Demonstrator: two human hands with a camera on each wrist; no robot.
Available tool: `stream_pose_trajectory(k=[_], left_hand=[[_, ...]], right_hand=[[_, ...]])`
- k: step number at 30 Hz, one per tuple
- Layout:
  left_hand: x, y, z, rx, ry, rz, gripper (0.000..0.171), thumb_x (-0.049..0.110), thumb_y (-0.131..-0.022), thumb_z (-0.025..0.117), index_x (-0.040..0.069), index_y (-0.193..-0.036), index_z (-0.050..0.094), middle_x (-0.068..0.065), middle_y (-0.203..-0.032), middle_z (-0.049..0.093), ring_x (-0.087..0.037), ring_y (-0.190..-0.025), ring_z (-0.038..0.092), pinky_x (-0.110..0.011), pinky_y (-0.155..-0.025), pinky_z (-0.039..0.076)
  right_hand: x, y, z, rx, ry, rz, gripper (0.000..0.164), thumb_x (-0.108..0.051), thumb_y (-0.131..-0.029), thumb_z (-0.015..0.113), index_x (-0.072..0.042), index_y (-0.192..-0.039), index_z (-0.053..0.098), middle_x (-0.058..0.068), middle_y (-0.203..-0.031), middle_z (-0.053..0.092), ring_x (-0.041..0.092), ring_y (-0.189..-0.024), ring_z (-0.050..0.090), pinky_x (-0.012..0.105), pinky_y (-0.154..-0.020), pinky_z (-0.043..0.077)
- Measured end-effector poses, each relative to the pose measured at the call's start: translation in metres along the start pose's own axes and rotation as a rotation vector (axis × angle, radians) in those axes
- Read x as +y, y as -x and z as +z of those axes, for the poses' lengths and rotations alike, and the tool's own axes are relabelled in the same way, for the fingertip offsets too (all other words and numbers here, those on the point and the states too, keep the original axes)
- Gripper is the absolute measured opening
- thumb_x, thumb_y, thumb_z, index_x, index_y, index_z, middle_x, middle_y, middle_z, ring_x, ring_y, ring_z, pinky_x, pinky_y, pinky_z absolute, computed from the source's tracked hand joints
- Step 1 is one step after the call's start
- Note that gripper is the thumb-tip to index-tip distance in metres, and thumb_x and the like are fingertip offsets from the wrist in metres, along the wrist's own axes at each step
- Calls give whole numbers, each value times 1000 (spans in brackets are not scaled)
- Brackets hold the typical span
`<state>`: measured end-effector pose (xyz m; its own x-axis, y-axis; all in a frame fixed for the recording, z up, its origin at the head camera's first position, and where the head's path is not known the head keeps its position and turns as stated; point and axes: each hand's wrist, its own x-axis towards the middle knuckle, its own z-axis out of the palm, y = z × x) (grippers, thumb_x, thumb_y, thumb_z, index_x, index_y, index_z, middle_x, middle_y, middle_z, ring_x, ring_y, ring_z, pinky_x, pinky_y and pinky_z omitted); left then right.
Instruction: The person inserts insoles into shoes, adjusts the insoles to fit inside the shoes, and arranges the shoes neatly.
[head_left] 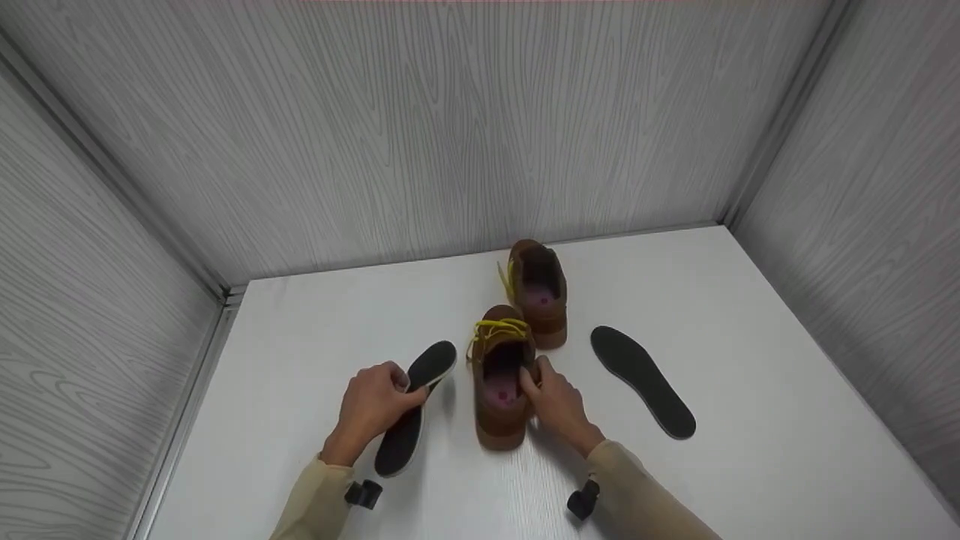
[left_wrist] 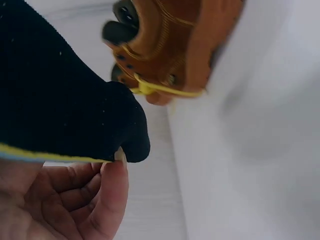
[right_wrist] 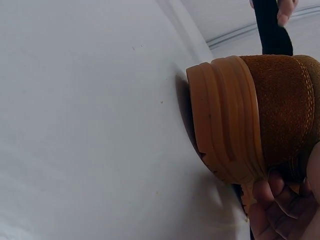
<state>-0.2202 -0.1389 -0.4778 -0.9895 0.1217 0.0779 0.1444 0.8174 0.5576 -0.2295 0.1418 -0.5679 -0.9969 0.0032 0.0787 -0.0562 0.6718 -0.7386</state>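
My left hand [head_left: 375,401] pinches a black insole [head_left: 403,442] by its edge, the thumb across its middle; the insole is tilted beside the shoe. In the left wrist view the insole [left_wrist: 55,100] shows a dark fuzzy face and a yellow edge. My right hand [head_left: 559,401] grips the right side of the nearer brown shoe [head_left: 501,431], thumb at the inside of its opening, fingers along the outside. This shoe has yellow laces and a pinkish inner sole. In the right wrist view its heel [right_wrist: 225,120] is close over the table.
A second brown shoe [head_left: 553,330] with yellow laces stands just behind the first, toe toward the back wall. Another black insole [head_left: 645,375] lies flat on the white table [head_left: 750,337] at the right. Grey wood-grain panels [head_left: 420,135] enclose the back and sides.
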Motion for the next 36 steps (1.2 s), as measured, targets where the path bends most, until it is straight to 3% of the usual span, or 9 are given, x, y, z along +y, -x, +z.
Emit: stream_pose_trajectory(k=[5,9,13,17,23,28,33,36], left_hand=[[27,17,-6,-65,38,51,28,33,-74,76,9,-78,63,2,-68,56,-12,-58,51,-29,-52,44],[50,22,-3,-139,35,106,31,35,-73,76,8,-77,61,1,-67,54,-12,-58,50,-28,-50,43],[64,17,9,-171,-24,167,30,35,-72,73,10,-72,57,2,-64,51,-13,-57,47,-28,-50,39],[71,10,21,-176,-55,181,28,32,-71,71,10,-70,54,3,-61,47,-13,-55,44,-28,-49,37],[82,-3,32,-205,-53,170,29,33,-72,72,8,-74,57,2,-61,45,-13,-54,45,-28,-48,38],[90,-13,38,-218,-96,140,33,34,-70,73,5,-81,62,0,-65,52,-14,-55,49,-29,-50,42],[98,-20,44,-208,-157,120,38,36,-69,74,2,-84,63,-3,-68,55,-17,-58,51,-33,-53,45],[102,-24,50,-196,-186,129,37,37,-69,75,3,-81,63,-3,-67,55,-18,-58,51,-34,-53,45]], right_hand=[[1,1,0,-7,-23,-3,24,-39,-99,45,-16,-91,44,-5,-66,48,15,-60,48,35,-54,36],[0,1,-1,8,-26,2,23,-39,-99,45,-16,-92,45,-4,-67,49,16,-62,49,36,-56,37],[-1,2,-2,-3,-40,-9,26,-42,-100,43,-17,-95,45,-4,-71,52,16,-63,50,35,-57,39],[-1,5,-3,-61,-98,-28,32,-47,-100,38,-16,-100,44,-1,-77,54,16,-61,53,35,-57,43],[2,11,-4,-167,-220,-35,40,-52,-100,30,-14,-106,40,4,-80,53,17,-60,54,33,-54,46],[4,14,-4,-214,-273,-67,36,-46,-103,28,-13,-105,41,4,-79,54,16,-61,54,33,-54,46],[7,14,-6,-217,-280,-82,33,-42,-104,29,-13,-104,42,4,-81,54,16,-57,54,34,-52,46],[9,14,-7,-191,-268,-83,31,-41,-104,30,-12,-105,43,3,-84,55,15,-63,56,34,-57,47]])
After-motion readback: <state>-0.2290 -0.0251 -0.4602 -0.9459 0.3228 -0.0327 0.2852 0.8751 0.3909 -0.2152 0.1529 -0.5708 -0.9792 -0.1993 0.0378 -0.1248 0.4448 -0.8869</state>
